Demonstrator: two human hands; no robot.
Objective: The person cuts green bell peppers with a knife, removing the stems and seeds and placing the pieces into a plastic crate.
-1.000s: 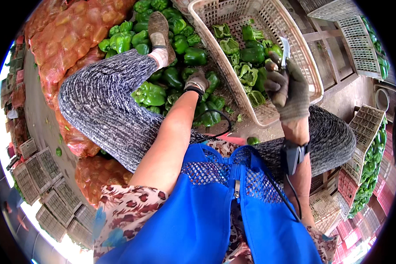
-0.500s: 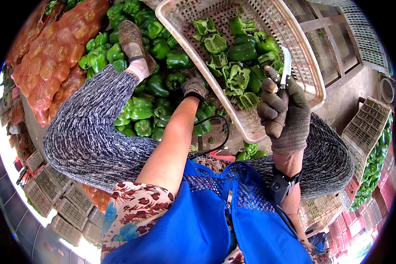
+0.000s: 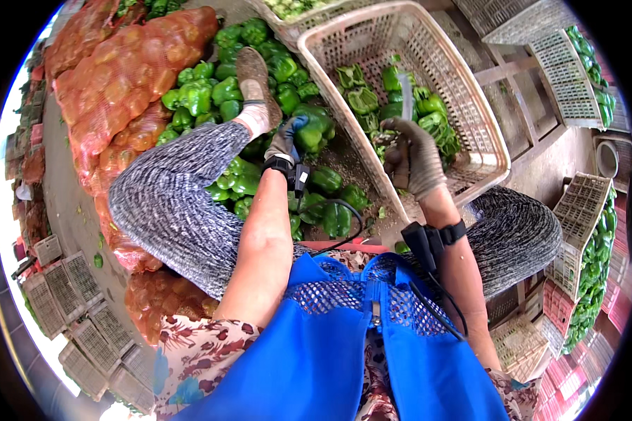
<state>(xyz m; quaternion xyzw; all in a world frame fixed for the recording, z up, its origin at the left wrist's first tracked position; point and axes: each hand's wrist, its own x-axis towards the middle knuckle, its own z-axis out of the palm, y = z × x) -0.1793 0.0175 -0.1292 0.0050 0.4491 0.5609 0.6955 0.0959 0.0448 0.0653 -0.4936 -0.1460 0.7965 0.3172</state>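
Note:
My gloved left hand (image 3: 285, 143) is closed on the near side of a large green bell pepper (image 3: 316, 129), which is held over the pile of peppers (image 3: 242, 175) on the ground. In my gloved right hand (image 3: 416, 156) is a knife (image 3: 406, 98), its pale, blurred blade pointing away from me. That hand hangs over the near left part of a cream plastic crate (image 3: 372, 163). Cut green peppers (image 3: 364, 101) lie inside the crate, some of them hidden by the hand and blade.
Orange mesh sacks (image 3: 137, 74) lie at the left. Another crate (image 3: 288, 28) with pale green pieces stands beyond. A wooden frame (image 3: 516, 84) is at the far right, and crates of peppers (image 3: 597, 259) line the right side. My shoe (image 3: 254, 77) rests among the peppers.
My left hand has come up out of the pile with a pepper in it. My right hand has turned and shifted left with the knife. The whole view has shifted.

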